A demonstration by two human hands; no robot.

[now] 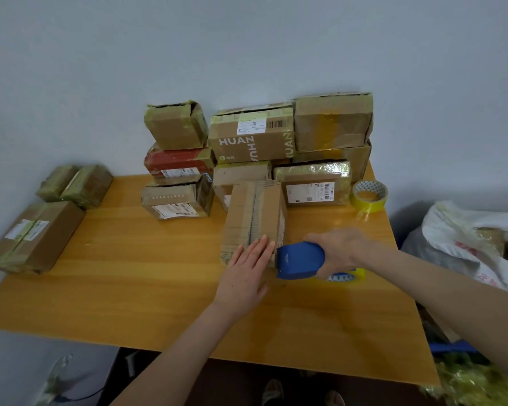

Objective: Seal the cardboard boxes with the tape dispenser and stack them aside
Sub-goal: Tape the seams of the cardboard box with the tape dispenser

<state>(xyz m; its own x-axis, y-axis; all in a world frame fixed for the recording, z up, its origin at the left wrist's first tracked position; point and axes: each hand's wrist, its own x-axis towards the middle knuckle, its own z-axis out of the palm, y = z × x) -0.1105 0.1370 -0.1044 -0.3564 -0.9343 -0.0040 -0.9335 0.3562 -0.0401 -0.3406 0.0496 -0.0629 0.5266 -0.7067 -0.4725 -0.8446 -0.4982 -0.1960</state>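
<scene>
Likely snag: left hand (247, 268) flat on box (254, 212); right hand (339, 252) clamps dispenser (299, 260) at its 3 o'clock; blade v. near, cd nick fingers (263, 244).

Head view. Wooden table (159, 288) against a pale wall. Centre: cardboard box (254, 215), its near end under the flat left hand (244, 271). At 3 o'clock of that hand, the right hand (339, 253) grips a blue tape dispenser (299, 260). At 12 o'clock, stacked boxes (252, 139); at 1 o'clock, yellow tape roll (369, 195); at 9 o'clock, taped boxes (35, 235).
</scene>
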